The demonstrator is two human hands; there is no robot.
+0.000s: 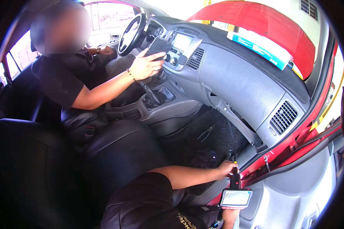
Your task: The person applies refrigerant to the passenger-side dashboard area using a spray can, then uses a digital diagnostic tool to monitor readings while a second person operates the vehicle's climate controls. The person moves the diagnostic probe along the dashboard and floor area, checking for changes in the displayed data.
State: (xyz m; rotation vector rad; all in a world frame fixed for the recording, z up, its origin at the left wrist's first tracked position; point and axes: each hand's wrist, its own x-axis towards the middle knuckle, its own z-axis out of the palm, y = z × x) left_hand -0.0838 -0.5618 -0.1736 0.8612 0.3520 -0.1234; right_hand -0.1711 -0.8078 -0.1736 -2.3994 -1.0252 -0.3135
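My left hand (226,168) reaches across the passenger footwell and pinches a thin black probe cable (233,147) that runs up toward the opening under the grey dashboard (237,80). My right hand (229,218), at the lower edge and mostly hidden, holds the handle of a hand-held inspection scope; its small lit screen (236,198) faces me. A co-worker in a black shirt sits in the driver's seat, one hand (143,66) on a dark flat panel (158,46) at the centre console.
Pliers (205,133) lie on the black floor mat. A blue and white box (262,46) rests on top of the dashboard. The black passenger seat (118,149) fills the lower left. The open grey door panel (294,191) is at the right.
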